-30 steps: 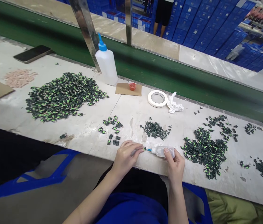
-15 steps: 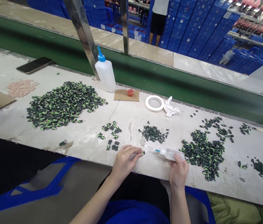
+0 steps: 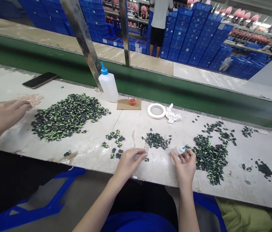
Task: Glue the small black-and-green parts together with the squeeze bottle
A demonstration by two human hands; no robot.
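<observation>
My left hand (image 3: 130,161) rests low over the table, thumb and forefinger tips brought together; whether anything is between them is hidden. Just below those fingertips lies a small dark green piece (image 3: 146,159) with a bright green mark. In my right hand (image 3: 185,162) is a small translucent squeeze bottle (image 3: 177,150), its blue tip turned toward my fingers. Between and beyond my hands sits a heap of small dark green sticks (image 3: 157,140). Several dark pieces (image 3: 116,153) are set out left of my left hand. A bigger dark-and-bright-green pile (image 3: 211,158) lies right of my right hand.
A large pile of green-marked pieces (image 3: 68,116) spreads to the left, where a co-worker's hand (image 3: 4,116) reaches to pale pink bits (image 3: 35,99). Farther back stand a white bottle (image 3: 109,87), a red cup (image 3: 132,101) on cardboard, a tape roll (image 3: 156,111) and crumpled tissue (image 3: 173,115).
The small bottle's blue tip has swung from pointing left to pointing right. The green piece at my left fingertips now lies just below them. A co-worker's hand has come in at left.
</observation>
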